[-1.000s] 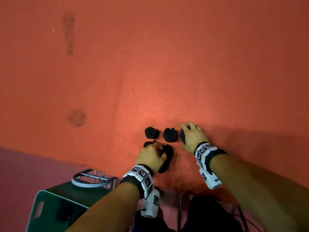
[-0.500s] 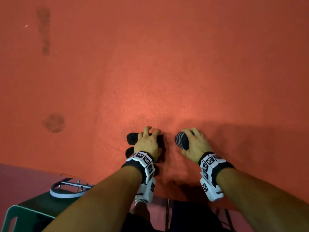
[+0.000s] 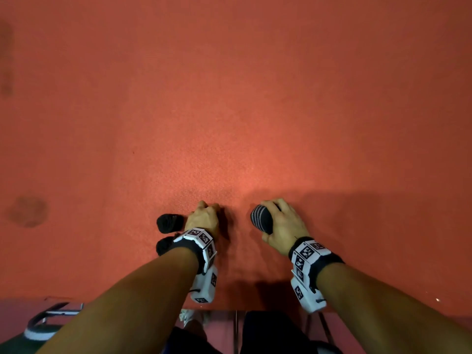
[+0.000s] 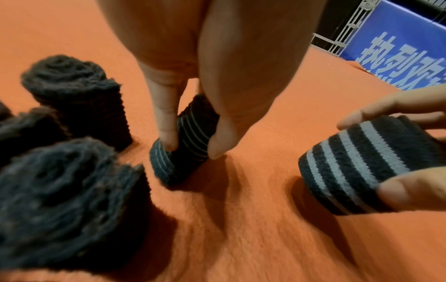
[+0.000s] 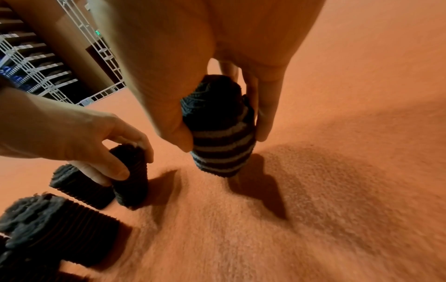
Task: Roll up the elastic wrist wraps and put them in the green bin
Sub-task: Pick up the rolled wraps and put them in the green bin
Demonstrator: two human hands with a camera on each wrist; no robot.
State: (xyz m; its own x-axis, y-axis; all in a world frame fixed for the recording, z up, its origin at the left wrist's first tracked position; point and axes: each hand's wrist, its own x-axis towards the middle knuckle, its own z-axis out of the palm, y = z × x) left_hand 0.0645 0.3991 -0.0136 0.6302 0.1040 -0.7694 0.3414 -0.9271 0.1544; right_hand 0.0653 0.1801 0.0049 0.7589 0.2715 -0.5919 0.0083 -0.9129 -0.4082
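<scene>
Several rolled black wrist wraps stand on the orange mat. My left hand (image 3: 204,213) pinches one thin-striped roll (image 4: 185,141) between thumb and fingers, its lower end on the mat. My right hand (image 3: 281,221) grips a thicker roll with grey stripes (image 3: 261,217), held just above the mat in the right wrist view (image 5: 222,133). Two more black rolls (image 3: 169,223) (image 3: 164,245) lie left of my left hand, partly hidden by the wrist. The green bin (image 3: 15,344) shows only as a corner at the bottom left.
A grey metal frame (image 3: 53,312) sits beside the bin at the lower left. The orange mat (image 3: 229,98) stretches far ahead, with dark stains at the left. The mat's near edge runs just under my wrists. A blue banner (image 4: 398,47) stands beyond the mat.
My left hand moved forward from the near roll and now pinches a roll farther ahead. My right hand has closed round the striped roll and lifted it slightly. The view tilted away from the bin.
</scene>
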